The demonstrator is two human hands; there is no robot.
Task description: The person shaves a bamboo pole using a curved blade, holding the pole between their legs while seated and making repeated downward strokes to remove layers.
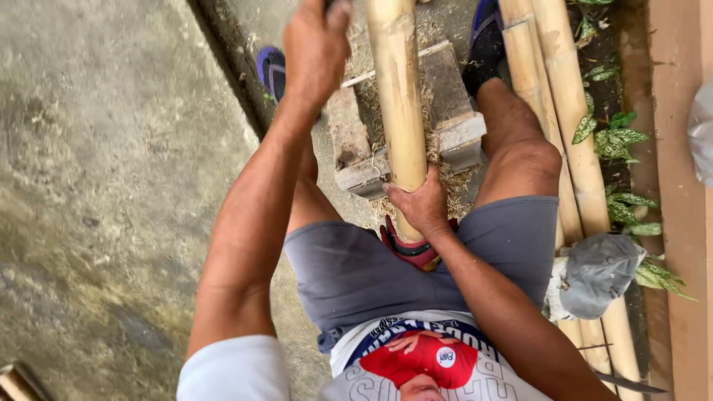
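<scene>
bamboo pole braced over a wooden block

the thick pale-yellow bamboo pole point(399, 111) lies with its long axis running almost straight away from the person, its far end leaving the top of the view and its near end pointing back between the knees. it leans very slightly, the near end a little further right than the far end. it rests across a weathered grey wooden block frame point(453, 111) on the ground, with pale shavings scattered around the frame.

the right hand point(423, 204) is pressed on the near end of the pole, fingers curled over it and clamped against the bamboo just where it meets the front edge of the frame. the left hand point(316, 48) is raised beside the pole near the top of the view, fingers closed in a fist around something dark that is mostly cut off; what it is cannot be told.

a red and black object point(408, 249) lies under the pole's near end, against the grey shorts point(356, 271). blue sandals point(272, 70) sit either side of the frame. more yellow bamboo poles point(564, 96) lie along the right, parallel to the first, beside green leafy plants point(616, 137) and a grey cap point(598, 271). rough concrete ground point(111, 163) spreads to the left.
</scene>
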